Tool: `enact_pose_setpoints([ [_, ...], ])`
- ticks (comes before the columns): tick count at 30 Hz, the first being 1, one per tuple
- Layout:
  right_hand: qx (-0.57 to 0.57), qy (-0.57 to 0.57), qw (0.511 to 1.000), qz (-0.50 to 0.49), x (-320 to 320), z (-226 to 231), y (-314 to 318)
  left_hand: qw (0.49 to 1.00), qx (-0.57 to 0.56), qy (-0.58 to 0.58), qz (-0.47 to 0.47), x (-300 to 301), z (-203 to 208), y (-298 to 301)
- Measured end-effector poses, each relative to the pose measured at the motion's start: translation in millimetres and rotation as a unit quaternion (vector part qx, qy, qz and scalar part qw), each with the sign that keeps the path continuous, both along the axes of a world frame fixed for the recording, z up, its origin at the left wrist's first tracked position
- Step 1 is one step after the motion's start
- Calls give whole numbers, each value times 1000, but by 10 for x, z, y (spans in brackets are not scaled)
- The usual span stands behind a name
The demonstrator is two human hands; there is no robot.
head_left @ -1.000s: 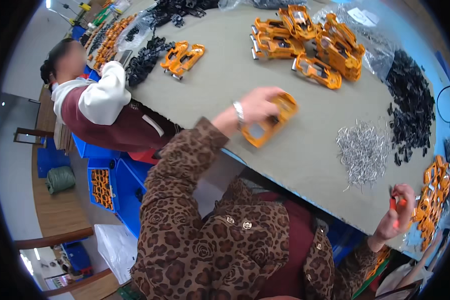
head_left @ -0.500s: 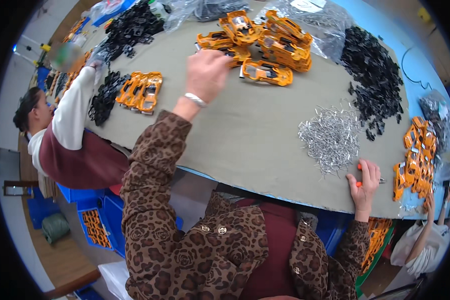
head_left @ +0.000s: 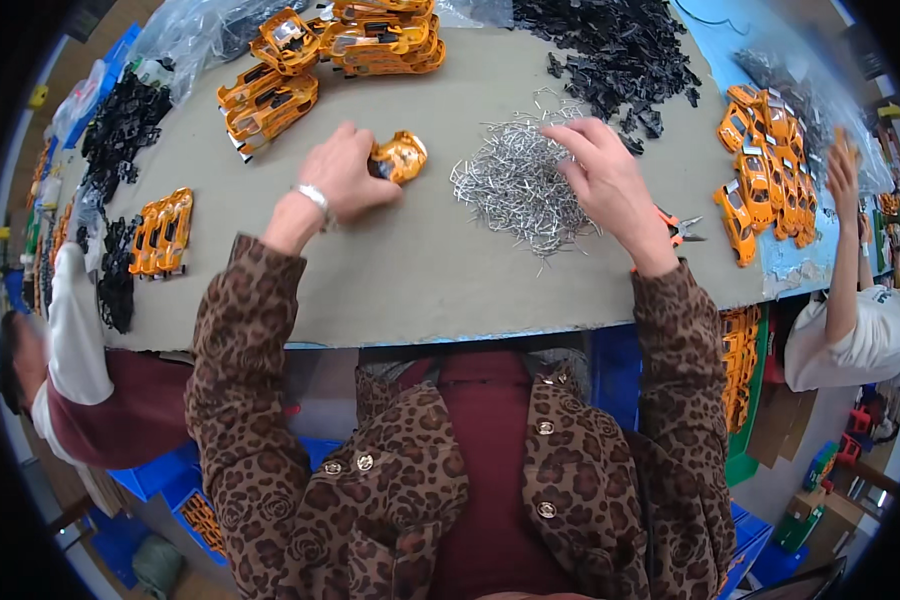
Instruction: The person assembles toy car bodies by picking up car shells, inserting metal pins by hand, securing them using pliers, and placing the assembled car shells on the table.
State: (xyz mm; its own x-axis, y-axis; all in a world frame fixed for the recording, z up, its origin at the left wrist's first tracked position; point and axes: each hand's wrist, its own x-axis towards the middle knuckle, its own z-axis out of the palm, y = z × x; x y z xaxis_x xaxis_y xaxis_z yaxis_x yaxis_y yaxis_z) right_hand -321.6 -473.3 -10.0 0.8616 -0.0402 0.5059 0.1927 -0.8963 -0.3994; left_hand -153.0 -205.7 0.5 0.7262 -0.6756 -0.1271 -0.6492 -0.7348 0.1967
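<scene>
My left hand is closed on an orange toy car body, holding it low over the table left of the wire pile. The body's black and clear inner parts partly show. Above the right part of a heap of small bent silver wire pieces is my right hand. Its index finger and thumb stand apart, and I see nothing between them. Beside my right wrist lie pliers with orange-and-black handles, partly hidden by the forearm.
Stacked orange car bodies stand at the far left, with a short row of others nearer. Black plastic parts lie beyond the wire. More car bodies lie at right. Co-workers sit at both sides; one raises an arm.
My left hand has come back from the far stack with a car body in it. My right hand has left the pliers and moved over the wire heap. The view has shifted right.
</scene>
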Motion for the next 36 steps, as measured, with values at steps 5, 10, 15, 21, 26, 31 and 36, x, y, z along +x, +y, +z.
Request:
enact_pose_setpoints([
  [5,-65,52,997,6,117,-200,-180,868,-278,396,112,-454,18,287],
  [10,4,-92,996,-20,20,-98,-60,683,-417,590,109,-688,-134,257],
  [15,134,-120,981,-79,-108,23,238,534,-507,669,103,-827,-198,-90],
  [21,203,-107,973,-39,-193,177,773,554,-546,621,97,-1004,-158,-300],
  [26,213,-75,974,-39,-140,174,996,597,-549,577,93,-1111,-121,-284],
  [31,194,-77,976,-64,-171,126,1039,629,-539,549,110,-1140,-186,-304],
  [36,199,-86,973,-76,-189,73,1085,660,-528,523,111,-1167,-169,-300],
])
